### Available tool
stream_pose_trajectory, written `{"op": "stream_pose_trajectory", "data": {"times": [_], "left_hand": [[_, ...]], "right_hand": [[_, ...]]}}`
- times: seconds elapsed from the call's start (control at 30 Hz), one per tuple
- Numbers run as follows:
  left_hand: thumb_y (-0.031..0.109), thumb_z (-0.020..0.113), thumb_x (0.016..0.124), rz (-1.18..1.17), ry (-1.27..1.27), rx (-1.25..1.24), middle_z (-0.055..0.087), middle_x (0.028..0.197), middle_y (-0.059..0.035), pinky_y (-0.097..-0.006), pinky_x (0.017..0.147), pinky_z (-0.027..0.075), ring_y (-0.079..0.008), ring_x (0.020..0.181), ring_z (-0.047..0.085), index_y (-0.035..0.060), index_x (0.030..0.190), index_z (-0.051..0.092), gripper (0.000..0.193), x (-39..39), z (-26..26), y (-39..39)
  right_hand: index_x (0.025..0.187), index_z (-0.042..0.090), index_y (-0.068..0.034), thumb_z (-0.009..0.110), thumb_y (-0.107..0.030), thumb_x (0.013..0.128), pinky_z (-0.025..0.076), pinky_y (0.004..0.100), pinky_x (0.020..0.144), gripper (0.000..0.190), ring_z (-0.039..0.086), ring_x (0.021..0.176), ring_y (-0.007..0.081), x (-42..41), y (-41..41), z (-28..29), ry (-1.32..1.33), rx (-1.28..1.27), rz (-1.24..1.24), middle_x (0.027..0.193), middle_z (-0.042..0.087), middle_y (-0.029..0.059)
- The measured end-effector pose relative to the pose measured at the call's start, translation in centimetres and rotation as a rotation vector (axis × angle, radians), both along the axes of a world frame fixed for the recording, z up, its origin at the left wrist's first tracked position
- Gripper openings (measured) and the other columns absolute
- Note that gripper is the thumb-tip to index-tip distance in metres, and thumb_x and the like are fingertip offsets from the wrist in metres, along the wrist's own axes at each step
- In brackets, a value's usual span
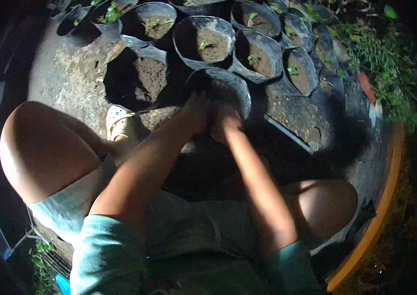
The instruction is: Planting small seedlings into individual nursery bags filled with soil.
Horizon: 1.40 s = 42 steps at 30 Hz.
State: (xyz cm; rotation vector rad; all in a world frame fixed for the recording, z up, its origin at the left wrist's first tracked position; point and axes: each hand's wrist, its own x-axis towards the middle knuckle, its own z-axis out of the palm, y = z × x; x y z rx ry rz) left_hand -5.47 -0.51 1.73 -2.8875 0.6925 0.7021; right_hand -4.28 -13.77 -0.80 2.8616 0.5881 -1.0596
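Observation:
Before me a black plastic grow bag [236, 83] leans with its mouth towards me, with dark soil inside in deep shade. My left hand [197, 105] is at the near left side of its mouth, its fingers lost in shadow. My right hand [228, 117] is at the near right side, bent at the wrist. Whether the fingers grip the rim or press into the soil cannot be made out. Just left stands a wider black grow bag [160, 61] holding loose, crumbly soil [151, 79]. Behind, another grow bag [184, 35] holds a small green seedling [204, 45].
Several more grow bags [258, 55] with seedlings crowd the far side. A slim grey bar [289, 133] lies on the ground to the right. My cream clog [119, 122] is planted at left. Weeds [385, 55] and a curved orange edge [382, 217] border the right.

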Motion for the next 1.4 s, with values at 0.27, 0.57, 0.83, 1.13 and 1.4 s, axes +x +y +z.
{"op": "stream_pose_trajectory", "data": {"times": [0.27,0.57,0.83,1.13,1.4], "left_hand": [[0.033,0.057,0.074,0.087,0.077,-0.062,0.032,0.141,-0.0164,-0.0567,0.108,0.006,-0.0365,0.135,0.017,0.0089,0.14,0.027,0.076,0.3,0.1,-0.1],[0.036,0.059,0.071,0.012,-0.057,-0.032,0.033,0.139,-0.0172,-0.0588,0.107,0.006,-0.0379,0.133,0.02,0.0068,0.133,0.04,0.071,1.0,-0.3,1.3],[0.032,0.061,0.069,-0.024,-0.1,-0.012,0.039,0.135,-0.0175,-0.0574,0.108,0.011,-0.0384,0.131,0.024,0.0051,0.126,0.048,0.064,1.2,-2.2,1.7],[0.02,0.063,0.067,0.027,-0.136,-0.182,0.041,0.131,-0.0207,-0.0551,0.107,0.018,-0.0375,0.129,0.028,-0.0037,0.124,0.044,0.065,1.5,-1.9,2.1],[0.019,0.06,0.07,-0.002,-0.142,-0.191,0.038,0.135,-0.018,-0.0536,0.107,0.018,-0.036,0.129,0.03,-0.0013,0.129,0.04,0.065,2.4,-2.8,2.0]], "right_hand": [[0.128,0.047,-0.006,0.056,-0.035,0.081,0.039,0.0399,0.097,0.056,0.047,0.119,0.029,1.6,-1.3,-3.9,-0.059,-0.079,0.192,0.13,0.047,0.0181],[0.113,0.061,-0.007,0.045,-0.019,0.087,0.031,0.0378,0.102,0.033,0.042,0.122,0.0271,1.2,-0.1,-2.0,-0.261,-0.099,0.168,0.13,0.047,0.013],[0.128,0.047,-0.006,0.033,-0.021,0.09,0.02,0.0387,0.109,0.043,0.025,0.134,0.0256,3.2,-0.1,-8.3,-0.08,-0.219,0.147,0.146,0.026,0.0104],[0.12,0.053,0.002,0.042,-0.019,0.084,0.02,0.0353,0.11,0.043,0.03,0.132,0.0255,2.9,-1.3,-2.8,-0.194,-0.04,0.185,0.141,0.033,0.0178],[0.127,0.045,0.002,0.037,-0.012,0.086,0.024,0.036,0.108,0.044,0.032,0.131,0.0277,3.1,0.3,2.0,-0.189,0.03,0.027,0.142,0.032,0.0156]]}}
